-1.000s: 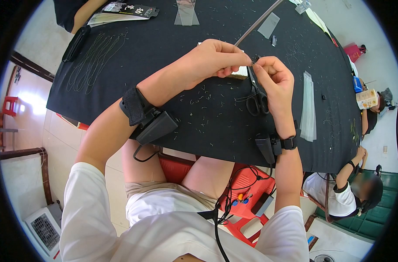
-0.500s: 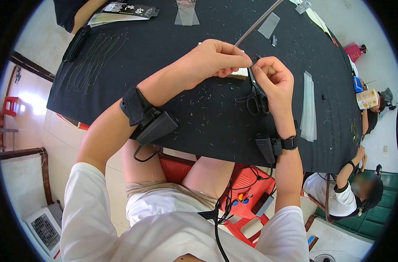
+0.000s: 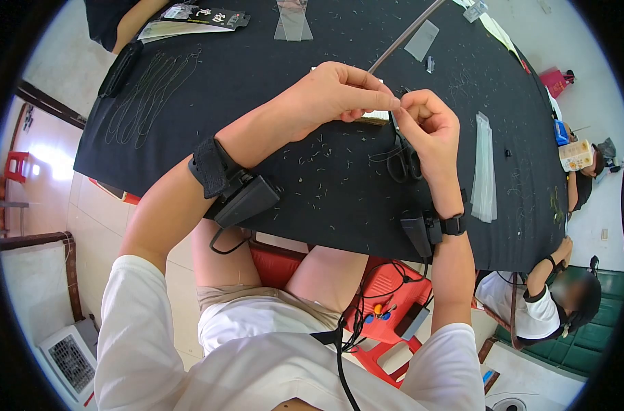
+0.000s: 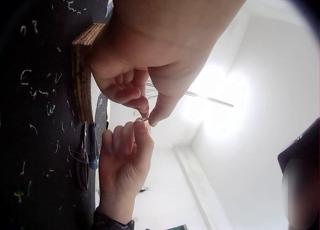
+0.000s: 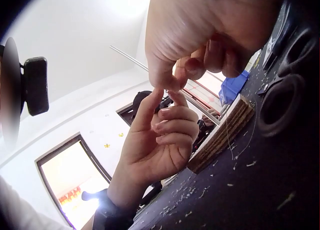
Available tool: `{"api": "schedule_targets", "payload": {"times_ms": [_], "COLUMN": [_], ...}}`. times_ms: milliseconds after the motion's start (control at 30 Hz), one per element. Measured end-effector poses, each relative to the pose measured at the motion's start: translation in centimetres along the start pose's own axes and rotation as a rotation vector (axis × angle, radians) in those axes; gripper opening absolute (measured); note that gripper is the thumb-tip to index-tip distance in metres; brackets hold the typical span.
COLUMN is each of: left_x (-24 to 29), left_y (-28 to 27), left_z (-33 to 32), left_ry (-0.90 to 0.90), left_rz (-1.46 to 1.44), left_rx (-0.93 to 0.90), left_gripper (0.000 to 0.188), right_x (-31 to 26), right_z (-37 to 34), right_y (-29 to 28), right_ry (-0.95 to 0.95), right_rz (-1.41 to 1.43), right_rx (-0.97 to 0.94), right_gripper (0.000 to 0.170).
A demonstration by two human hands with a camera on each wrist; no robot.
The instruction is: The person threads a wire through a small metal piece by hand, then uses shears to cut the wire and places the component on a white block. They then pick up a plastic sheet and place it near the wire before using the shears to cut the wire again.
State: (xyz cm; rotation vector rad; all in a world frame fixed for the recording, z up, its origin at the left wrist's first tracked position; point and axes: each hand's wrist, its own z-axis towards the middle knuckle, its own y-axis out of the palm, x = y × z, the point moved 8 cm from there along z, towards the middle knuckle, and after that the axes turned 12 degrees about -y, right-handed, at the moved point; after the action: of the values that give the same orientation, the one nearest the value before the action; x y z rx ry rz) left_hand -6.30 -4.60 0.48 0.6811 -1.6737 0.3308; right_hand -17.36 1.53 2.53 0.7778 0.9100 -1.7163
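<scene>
My left hand (image 3: pixel 339 94) and right hand (image 3: pixel 434 127) meet fingertip to fingertip above the black table. Between them, in the left wrist view, they pinch a tiny dark piece (image 4: pixel 145 120), mostly hidden by the fingertips; I cannot tell its kind. Thumb and index finger do the pinching on each side, while the other fingers curl inward. Below the hands sits a wooden block (image 5: pixel 222 135) with layered edges and a pale top. A slim metal rod (image 3: pixel 408 41) slants up behind the left fingers. Black-handled scissors (image 3: pixel 398 164) lie beneath the right hand.
Long loops of thin line (image 3: pixel 147 96) lie at the table's left. Clear plastic strips (image 3: pixel 485 168) lie right of my right hand, a small clear bag (image 3: pixel 421 40) farther back. Pale clippings dot the black cloth (image 3: pixel 339 219). Another person (image 3: pixel 531 301) sits at the right.
My left thumb has shifted slightly right, its tip now over the pinch point against the right fingertips. Otherwise both hands stay in the same place.
</scene>
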Motion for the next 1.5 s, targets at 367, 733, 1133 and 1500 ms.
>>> {"api": "schedule_targets", "payload": {"times_ms": [367,733,1133,1500], "left_x": [-0.3,-0.3,-0.1,1.3], "left_y": [-0.2,-0.3,-0.6,-2.7], "left_z": [0.3,0.3,0.2,0.1], "left_ry": [0.009,0.021,0.022,0.114], "left_rz": [-0.005,-0.029,-0.003,-0.01], "left_rx": [0.008,0.0,0.039,0.16], "left_gripper": [0.021,0.02,0.02,0.018], "right_x": [-0.1,-0.1,-0.2,0.4], "right_z": [0.0,-0.1,-0.1,0.1], "right_y": [0.0,0.0,-0.2,-1.9], "right_ry": [0.002,0.024,0.039,0.033], "right_rz": [0.045,0.087,0.063,0.064], "right_rx": [0.011,0.029,0.053,0.107], "right_gripper": [0.003,0.006,0.005,0.002]}}
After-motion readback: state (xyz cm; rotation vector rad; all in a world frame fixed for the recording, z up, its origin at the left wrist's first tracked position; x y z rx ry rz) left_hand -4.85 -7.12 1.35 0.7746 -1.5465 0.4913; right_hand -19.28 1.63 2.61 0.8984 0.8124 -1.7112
